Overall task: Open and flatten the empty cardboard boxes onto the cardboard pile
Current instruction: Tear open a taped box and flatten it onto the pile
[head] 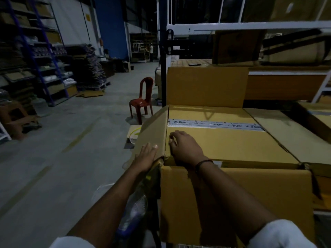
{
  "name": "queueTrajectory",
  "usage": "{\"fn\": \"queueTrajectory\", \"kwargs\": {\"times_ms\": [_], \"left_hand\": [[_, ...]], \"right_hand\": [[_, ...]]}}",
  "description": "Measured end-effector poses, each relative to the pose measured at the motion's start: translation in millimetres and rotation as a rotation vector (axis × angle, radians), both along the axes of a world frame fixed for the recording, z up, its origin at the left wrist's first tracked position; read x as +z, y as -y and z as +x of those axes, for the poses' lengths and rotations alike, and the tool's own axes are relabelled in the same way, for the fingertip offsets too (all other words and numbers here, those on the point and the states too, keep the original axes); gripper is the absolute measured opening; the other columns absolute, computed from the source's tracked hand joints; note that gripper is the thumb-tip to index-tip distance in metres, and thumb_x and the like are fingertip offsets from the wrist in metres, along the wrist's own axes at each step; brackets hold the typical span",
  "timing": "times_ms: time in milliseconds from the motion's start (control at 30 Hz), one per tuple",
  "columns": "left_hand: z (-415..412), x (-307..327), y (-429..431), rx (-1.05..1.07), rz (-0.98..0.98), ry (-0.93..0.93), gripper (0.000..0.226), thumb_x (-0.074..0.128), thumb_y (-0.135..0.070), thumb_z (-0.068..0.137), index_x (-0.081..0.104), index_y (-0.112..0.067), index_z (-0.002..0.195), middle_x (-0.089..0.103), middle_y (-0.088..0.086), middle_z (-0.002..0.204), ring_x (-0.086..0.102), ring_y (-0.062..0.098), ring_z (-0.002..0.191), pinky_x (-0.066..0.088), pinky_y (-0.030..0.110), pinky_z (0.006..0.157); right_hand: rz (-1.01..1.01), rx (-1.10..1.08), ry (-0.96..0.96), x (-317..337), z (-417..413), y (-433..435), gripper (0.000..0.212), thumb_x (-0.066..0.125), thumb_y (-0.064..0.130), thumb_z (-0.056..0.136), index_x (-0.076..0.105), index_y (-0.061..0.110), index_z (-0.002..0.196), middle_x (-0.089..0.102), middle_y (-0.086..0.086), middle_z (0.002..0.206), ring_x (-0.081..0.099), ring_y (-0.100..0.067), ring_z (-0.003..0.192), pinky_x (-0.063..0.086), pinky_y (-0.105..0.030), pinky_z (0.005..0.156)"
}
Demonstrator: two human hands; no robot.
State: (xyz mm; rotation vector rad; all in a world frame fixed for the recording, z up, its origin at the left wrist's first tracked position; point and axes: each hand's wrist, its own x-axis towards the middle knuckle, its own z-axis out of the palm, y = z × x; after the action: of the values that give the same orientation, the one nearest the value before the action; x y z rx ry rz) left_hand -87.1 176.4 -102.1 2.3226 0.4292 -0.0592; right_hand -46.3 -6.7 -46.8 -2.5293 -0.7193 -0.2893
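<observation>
Cardboard box (223, 144) lies directly before the person, taped seam (215, 124) up. Left hand (146, 156) lies flat, fingers straight, on the side flap (152, 129). Right hand (186, 147) curls its fingers into the corner crease. Best approach: anchor the crease and press the flap down evenly, so it doesn't tear.

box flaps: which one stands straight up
The far flap; it alone is vertical. The left flap slopes outward under the left hand, the right flap lies splayed outward, and the near flap hangs down.
</observation>
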Motion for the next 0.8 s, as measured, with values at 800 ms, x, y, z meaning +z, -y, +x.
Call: {"fn": "queueTrajectory", "kwargs": {"times_ms": [800], "left_hand": [[112.4,52.8,151.1,-0.430,0.573,0.182,0.073,0.045,-0.062,0.100,0.033,-0.020,0.159,0.038,0.008,0.162,0.035,0.031,0.147,0.030,0.048,0.120]], "right_hand": [[-0.234,-0.252,-0.106,-14.7,98.0,186.7,0.034,0.045,0.040,0.103,0.059,0.017,0.124,0.059,-0.009,0.129,0.051,-0.031,0.121,0.045,-0.046,0.103]]}}
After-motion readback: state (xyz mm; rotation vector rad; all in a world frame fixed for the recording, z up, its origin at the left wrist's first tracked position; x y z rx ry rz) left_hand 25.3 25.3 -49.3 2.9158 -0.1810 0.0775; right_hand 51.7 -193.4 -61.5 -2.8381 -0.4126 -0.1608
